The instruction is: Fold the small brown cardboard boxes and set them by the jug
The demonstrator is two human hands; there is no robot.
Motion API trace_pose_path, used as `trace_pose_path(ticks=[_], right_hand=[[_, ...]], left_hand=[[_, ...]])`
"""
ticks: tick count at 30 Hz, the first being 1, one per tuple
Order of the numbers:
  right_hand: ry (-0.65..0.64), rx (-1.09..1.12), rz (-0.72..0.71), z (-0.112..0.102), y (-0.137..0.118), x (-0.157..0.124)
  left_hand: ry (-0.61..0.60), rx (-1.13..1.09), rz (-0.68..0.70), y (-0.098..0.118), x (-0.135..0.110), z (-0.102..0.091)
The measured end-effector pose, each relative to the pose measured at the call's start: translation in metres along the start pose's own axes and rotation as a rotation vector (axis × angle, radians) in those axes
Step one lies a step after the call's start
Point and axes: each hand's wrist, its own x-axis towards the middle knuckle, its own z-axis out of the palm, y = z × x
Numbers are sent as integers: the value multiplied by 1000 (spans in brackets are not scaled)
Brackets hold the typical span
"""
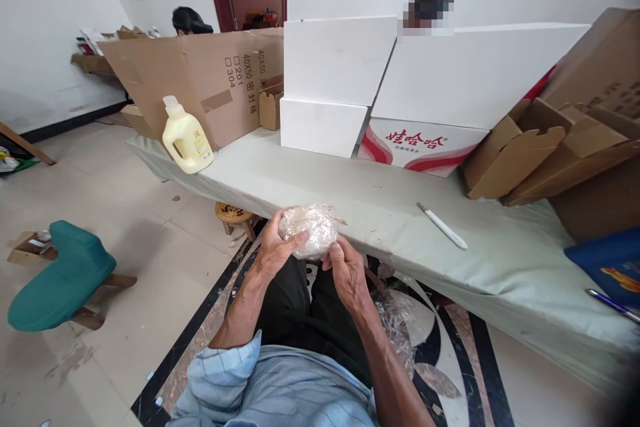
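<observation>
A crumpled bundle of clear plastic wrap (315, 230) is held between both hands at the table's front edge, above the lap. Whether something lies inside the wrap cannot be made out. My left hand (280, 237) grips the bundle's left side, its thumb lying across the front. On the lower right, my right hand (345, 263) pinches the wrap between thumb and fingers. A white-handled knife (443, 225) lies on the cloth-covered table (390, 197), to the right of the bundle and apart from both hands.
A yellow jug (189, 137) stands at the table's left end. White boxes (340, 60) and a printed carton (420, 147) line the back. Brown cartons (520, 147), a blue item (607, 263) and a pen (613, 303) are at right. More plastic wrap (397, 320) lies below. Two people are beyond the boxes.
</observation>
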Motion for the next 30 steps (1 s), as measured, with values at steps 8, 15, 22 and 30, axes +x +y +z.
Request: trace_pose_path(ticks=[8,15,22,30], right_hand=[[11,-45,-39,-2,-10,4],[-146,-63,-63,-14,-9,-1],[65,147,-55,-19,-6,2],[175,-14,-235,-18,-21,9]], left_hand=[[-51,-73,-23,4,-7,9],[-210,-92,-113,12,-1,-18],[-208,-9,-117,29,-7,-18],[-247,29,-99,31,-11,-19]])
